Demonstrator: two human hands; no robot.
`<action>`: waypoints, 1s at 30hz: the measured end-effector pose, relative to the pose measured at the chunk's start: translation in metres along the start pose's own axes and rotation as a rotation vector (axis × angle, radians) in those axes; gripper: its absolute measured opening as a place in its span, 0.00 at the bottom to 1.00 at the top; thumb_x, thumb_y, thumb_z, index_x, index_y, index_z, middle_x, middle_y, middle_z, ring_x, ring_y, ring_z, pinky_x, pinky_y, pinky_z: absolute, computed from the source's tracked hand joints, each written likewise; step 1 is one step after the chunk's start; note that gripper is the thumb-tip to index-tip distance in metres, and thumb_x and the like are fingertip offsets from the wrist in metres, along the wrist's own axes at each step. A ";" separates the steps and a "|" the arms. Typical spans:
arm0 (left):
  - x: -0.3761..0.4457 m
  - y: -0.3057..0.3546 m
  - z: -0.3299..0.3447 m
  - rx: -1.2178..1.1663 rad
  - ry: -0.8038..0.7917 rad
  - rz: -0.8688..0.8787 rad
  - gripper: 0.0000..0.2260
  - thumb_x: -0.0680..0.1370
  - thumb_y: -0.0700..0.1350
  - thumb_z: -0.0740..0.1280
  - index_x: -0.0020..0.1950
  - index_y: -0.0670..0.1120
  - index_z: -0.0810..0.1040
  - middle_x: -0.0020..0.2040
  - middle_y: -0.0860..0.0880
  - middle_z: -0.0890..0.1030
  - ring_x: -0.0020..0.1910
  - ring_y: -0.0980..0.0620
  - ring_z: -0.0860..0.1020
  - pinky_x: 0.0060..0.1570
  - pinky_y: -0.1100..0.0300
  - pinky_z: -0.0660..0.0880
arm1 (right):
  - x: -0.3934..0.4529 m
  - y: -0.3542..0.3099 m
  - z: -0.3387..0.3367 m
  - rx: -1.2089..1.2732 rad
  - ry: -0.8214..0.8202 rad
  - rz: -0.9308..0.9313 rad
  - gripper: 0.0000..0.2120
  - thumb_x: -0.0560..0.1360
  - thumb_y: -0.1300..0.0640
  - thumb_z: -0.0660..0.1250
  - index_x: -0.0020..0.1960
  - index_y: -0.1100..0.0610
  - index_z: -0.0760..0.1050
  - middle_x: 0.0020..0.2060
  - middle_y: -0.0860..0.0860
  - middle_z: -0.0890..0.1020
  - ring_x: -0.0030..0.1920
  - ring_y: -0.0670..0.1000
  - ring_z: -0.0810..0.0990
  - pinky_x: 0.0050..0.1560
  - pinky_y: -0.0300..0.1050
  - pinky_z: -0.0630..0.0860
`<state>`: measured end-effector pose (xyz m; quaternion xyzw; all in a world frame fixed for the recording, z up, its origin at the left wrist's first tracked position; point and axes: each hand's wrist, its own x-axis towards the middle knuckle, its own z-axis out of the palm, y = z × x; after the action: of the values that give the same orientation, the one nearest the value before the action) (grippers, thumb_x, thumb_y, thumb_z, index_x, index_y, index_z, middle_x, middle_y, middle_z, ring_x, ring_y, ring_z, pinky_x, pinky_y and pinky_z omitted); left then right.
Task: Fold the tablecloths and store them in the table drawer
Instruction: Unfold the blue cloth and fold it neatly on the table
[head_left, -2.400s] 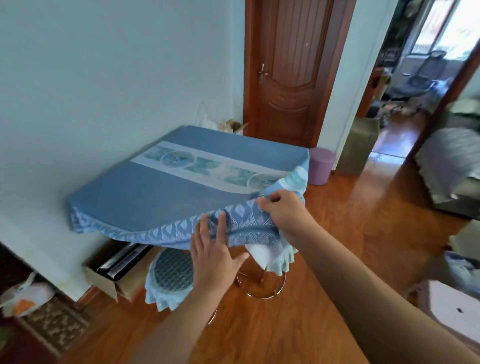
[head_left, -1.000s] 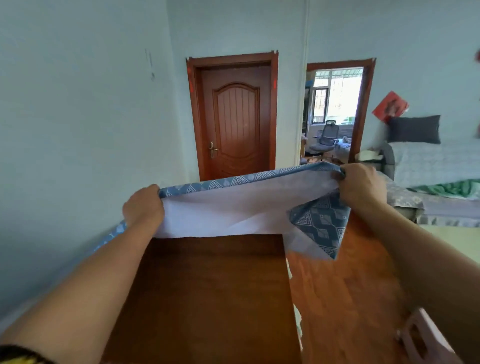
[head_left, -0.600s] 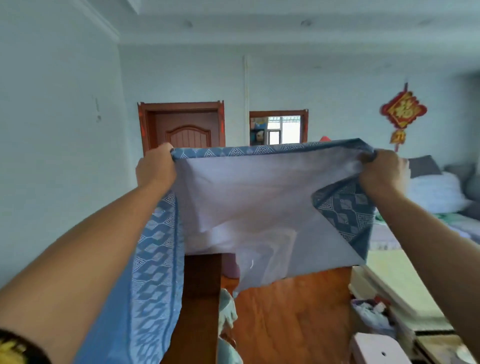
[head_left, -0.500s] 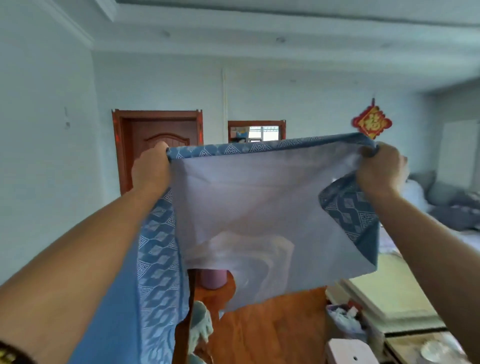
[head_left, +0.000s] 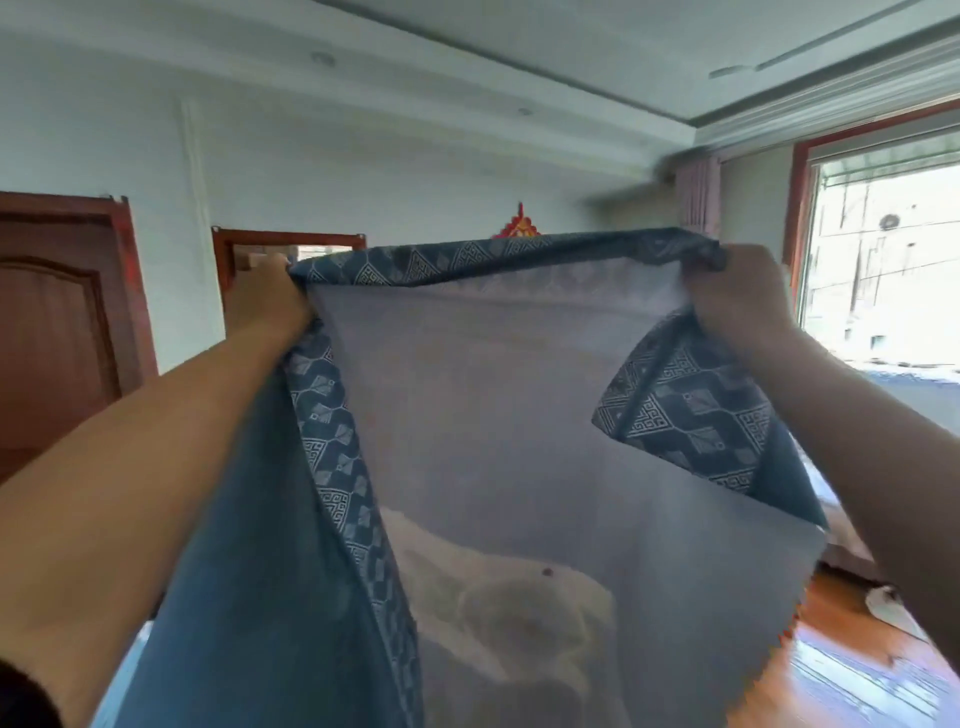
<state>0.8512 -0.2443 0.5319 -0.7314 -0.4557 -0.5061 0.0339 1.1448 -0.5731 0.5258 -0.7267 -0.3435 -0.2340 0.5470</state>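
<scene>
A pale room with a wooden door (head_left: 49, 317) at 9 o'clock and a window (head_left: 883, 260) at 3 o'clock is seen. The blue tablecloth (head_left: 493, 441) is held aloft, stretched between raised arms, its top corners clenched by the left hand (head_left: 267, 306) and right hand (head_left: 737, 299), set wide apart.

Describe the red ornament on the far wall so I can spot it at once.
Start at the tablecloth held up by both hands. Follow its patterned top edge to the middle: the red ornament pokes up just above it, against the pale wall. It is the only bright red, pointed shape there.
</scene>
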 end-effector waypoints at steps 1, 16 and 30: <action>0.000 0.010 0.020 -0.014 -0.023 0.009 0.11 0.82 0.41 0.59 0.61 0.41 0.77 0.58 0.36 0.81 0.57 0.32 0.79 0.57 0.42 0.75 | 0.004 0.013 -0.006 -0.027 0.011 0.008 0.16 0.80 0.51 0.60 0.36 0.54 0.73 0.31 0.54 0.77 0.36 0.59 0.80 0.35 0.46 0.72; 0.040 0.087 0.277 0.034 -0.174 0.006 0.10 0.82 0.42 0.62 0.55 0.38 0.81 0.55 0.34 0.81 0.57 0.32 0.79 0.55 0.42 0.73 | 0.151 0.162 0.056 -0.020 -0.152 0.042 0.17 0.80 0.48 0.66 0.47 0.64 0.80 0.35 0.61 0.80 0.26 0.53 0.75 0.23 0.42 0.69; 0.070 0.089 0.379 0.462 -0.106 -0.264 0.14 0.82 0.40 0.60 0.64 0.37 0.77 0.61 0.35 0.78 0.59 0.31 0.78 0.55 0.43 0.75 | 0.255 0.280 0.222 0.199 -0.434 0.076 0.17 0.78 0.50 0.67 0.42 0.63 0.79 0.29 0.56 0.75 0.28 0.53 0.74 0.30 0.45 0.69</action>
<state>1.1875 -0.0581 0.4386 -0.6643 -0.6515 -0.3496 0.1097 1.5152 -0.3450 0.4656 -0.7151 -0.4465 -0.0167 0.5376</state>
